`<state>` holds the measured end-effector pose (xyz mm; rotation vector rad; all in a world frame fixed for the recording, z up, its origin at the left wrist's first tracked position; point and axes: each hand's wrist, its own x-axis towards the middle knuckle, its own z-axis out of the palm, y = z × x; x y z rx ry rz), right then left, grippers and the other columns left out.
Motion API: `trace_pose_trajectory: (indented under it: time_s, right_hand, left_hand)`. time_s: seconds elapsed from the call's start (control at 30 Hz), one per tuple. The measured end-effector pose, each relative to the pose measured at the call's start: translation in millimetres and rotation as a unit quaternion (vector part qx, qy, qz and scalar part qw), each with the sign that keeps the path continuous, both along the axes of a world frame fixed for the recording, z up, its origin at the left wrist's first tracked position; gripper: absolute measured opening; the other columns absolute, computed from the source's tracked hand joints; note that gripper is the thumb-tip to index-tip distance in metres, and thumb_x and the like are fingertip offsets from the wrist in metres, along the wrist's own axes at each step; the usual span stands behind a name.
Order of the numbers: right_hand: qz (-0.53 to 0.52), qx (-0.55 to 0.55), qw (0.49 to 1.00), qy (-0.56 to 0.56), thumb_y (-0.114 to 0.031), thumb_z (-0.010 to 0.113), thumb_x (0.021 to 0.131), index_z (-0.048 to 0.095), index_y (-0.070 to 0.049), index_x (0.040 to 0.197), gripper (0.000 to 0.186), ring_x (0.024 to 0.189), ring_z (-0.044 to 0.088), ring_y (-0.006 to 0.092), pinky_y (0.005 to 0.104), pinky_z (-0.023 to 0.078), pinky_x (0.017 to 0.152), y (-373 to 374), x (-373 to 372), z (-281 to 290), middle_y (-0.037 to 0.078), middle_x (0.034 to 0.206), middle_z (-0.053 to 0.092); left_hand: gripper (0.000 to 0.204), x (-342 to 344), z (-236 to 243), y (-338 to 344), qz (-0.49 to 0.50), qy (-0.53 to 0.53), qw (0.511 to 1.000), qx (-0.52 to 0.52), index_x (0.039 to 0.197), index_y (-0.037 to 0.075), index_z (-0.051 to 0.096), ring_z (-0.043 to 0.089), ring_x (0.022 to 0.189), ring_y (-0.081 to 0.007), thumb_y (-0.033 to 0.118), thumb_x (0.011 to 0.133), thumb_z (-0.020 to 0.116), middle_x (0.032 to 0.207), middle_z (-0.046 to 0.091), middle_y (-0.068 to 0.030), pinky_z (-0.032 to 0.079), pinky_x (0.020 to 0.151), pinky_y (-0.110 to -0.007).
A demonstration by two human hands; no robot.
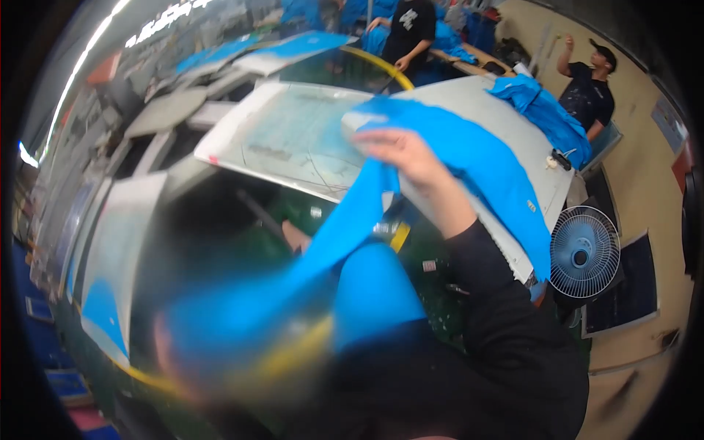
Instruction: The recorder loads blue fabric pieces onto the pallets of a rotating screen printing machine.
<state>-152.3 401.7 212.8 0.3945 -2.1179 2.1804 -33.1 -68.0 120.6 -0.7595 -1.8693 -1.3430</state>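
A long piece of blue fabric [334,235] stretches from beneath my right hand [411,155] down to the lower left, where it is smeared by motion. My left hand [172,359] is at that blurred end, its fingers too smeared to read. My right hand is raised over the near end of a pale board [469,99], fingers stretched out and flat, close to the fabric's upper end. On the board lies a curved blue fabric piece [469,147], its edge hanging over the right side. Another blue surface [374,290] shows just in front of me.
A glass-topped screen frame [286,136] lies left of the board; another pale panel [121,249] leans farther left. A standing fan [581,253] is at the right. Two people in dark shirts, one [412,33] at the back and one [589,88] at the right, stand beyond.
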Motion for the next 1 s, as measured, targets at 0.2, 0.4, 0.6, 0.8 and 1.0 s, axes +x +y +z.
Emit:
trace_pose_trajectory:
  time_s: [0.2, 0.4, 0.6, 0.8, 1.0]
  right_hand:
    - [-0.080, 0.070, 0.994, 0.039, -0.019, 0.062, 0.086, 0.066, -0.006, 0.110, 0.027, 0.088, 0.057, 0.0102, 0.0236, 0.045, 0.081, 4.7, -35.0, -12.1, 0.004, 0.097, 0.065]
    - [-0.014, 0.040, 0.999, 0.016, -0.019, 0.061, 0.088, 0.066, -0.009, 0.112, 0.026, 0.084, 0.056, 0.0085, 0.0217, 0.046, 0.076, -31.9, -145.6, -61.6, 0.000, 0.094, 0.064]
    - [0.025, -0.006, 0.999, 0.023, -0.030, 0.066, 0.079, 0.064, -0.010, 0.114, 0.041, 0.098, 0.063, 0.0307, 0.0385, 0.049, 0.080, -36.0, -215.5, -70.7, 0.016, 0.112, 0.063]
    - [0.078, 0.077, 0.992, -0.060, -0.007, 0.058, 0.086, 0.066, -0.010, 0.113, 0.028, 0.091, 0.056, 0.0093, 0.0212, 0.043, 0.080, -45.8, -212.1, -142.1, 0.002, 0.109, 0.064]
    - [0.082, 0.159, 0.968, -0.176, -0.006, 0.059, 0.084, 0.065, -0.010, 0.115, 0.031, 0.096, 0.059, 0.0146, 0.0261, 0.044, 0.091, -35.2, -170.6, -193.1, 0.009, 0.112, 0.063]
  left_hand:
    - [0.051, -24.3, 24.5, 0.3, 0.108, -0.341, 0.896, 0.263, 0.137, 0.002, 0.038, 0.053, 0.111, -0.0157, 0.020, 0.091, 0.053, 0.124, 0.053, -0.0130, 0.043, 0.093, -0.029]
    - [0.050, -125.0, 9.2, -53.1, -0.039, -0.499, 0.825, 0.263, 0.133, 0.004, 0.046, 0.048, 0.072, -0.0028, 0.015, 0.087, 0.060, 0.101, 0.059, 0.0029, 0.036, 0.063, -0.014]
    - [0.048, -165.4, 24.8, -71.0, -0.023, -0.479, 0.844, 0.240, 0.130, 0.007, 0.050, 0.049, 0.070, -0.0037, 0.012, 0.084, 0.062, 0.098, 0.061, 0.0018, 0.037, 0.057, -0.016]
    - [0.048, -169.3, -32.8, -72.9, 0.008, -0.504, 0.847, 0.167, 0.130, 0.008, 0.051, 0.053, 0.081, -0.0053, 0.007, 0.083, 0.062, 0.111, 0.060, -0.0018, 0.043, 0.064, -0.018]
    - [0.051, -137.4, -82.5, -65.1, -0.031, -0.594, 0.794, 0.127, 0.130, 0.004, 0.050, 0.055, 0.103, -0.0125, -0.002, 0.081, 0.062, 0.121, 0.056, -0.0083, 0.044, 0.090, -0.023]
